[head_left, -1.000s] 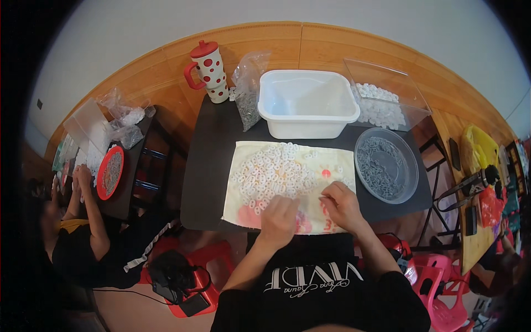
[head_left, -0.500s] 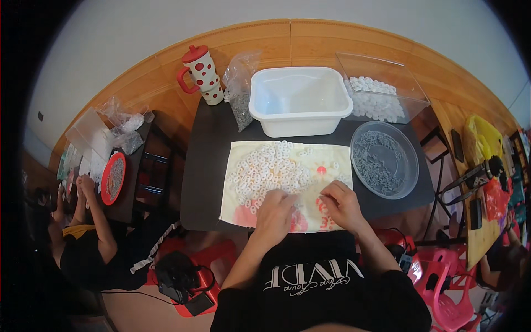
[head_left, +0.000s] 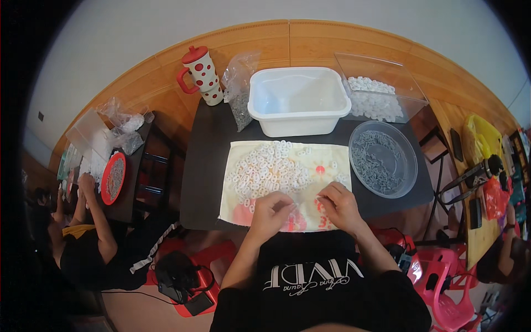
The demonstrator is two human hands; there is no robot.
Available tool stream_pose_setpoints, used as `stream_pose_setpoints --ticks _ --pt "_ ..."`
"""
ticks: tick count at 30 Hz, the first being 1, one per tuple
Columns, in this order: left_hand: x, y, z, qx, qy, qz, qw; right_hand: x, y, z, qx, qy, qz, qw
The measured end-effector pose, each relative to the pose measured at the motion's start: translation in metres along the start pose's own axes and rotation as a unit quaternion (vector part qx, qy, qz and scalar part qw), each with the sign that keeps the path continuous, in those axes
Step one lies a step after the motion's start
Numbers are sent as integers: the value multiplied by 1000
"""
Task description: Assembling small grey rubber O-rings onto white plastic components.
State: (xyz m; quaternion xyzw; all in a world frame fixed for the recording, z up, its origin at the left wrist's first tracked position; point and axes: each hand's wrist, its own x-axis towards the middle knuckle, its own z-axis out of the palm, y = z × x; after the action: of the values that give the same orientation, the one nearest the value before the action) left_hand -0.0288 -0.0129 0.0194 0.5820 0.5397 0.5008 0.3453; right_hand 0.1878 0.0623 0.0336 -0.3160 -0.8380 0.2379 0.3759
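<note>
A cream cloth with red prints (head_left: 225, 207) lies on the dark table in front of me. Small white plastic pieces with holes (head_left: 268, 171) are heaped over its left and middle part. Above the cloth's near edge, my left hand (head_left: 269, 214) has thumb and fingers pinched together. My right hand (head_left: 340, 206), a short gap to the right, is also pinched. Whatever sits between the fingertips is too small to make out. Right of the cloth stands a round clear tub (head_left: 414, 172) holding grey nail-like or screw-like pieces (head_left: 379, 160).
A white basin (head_left: 298, 124) stands behind the cloth, beside a bag of grey pieces (head_left: 240, 108) and a spotted tumbler (head_left: 204, 77). At the back right, a clear bin (head_left: 387, 69) holds white pieces. Another person works at a left table with a red tray (head_left: 105, 191). Pink chairs (head_left: 453, 301) stand right.
My left hand has turned slightly and drawn a little left, its thumb and fingertips now showing in a pinch. My right hand stays nearly in place.
</note>
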Motion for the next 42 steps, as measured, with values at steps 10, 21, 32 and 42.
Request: stream_pose_setpoints --ticks 10,21,32,42 --pt "3 4 -6 -303 -10 -136 943 1 -3 -2 132 -26 99 986" --pt "2 8 -1 -284 3 -102 953 2 -2 -2 139 -35 107 984" --pt "-4 24 18 277 12 133 952 2 3 -2 138 -11 100 985" --pt "14 30 6 283 -92 89 951 -3 7 -1 136 0 94 986"
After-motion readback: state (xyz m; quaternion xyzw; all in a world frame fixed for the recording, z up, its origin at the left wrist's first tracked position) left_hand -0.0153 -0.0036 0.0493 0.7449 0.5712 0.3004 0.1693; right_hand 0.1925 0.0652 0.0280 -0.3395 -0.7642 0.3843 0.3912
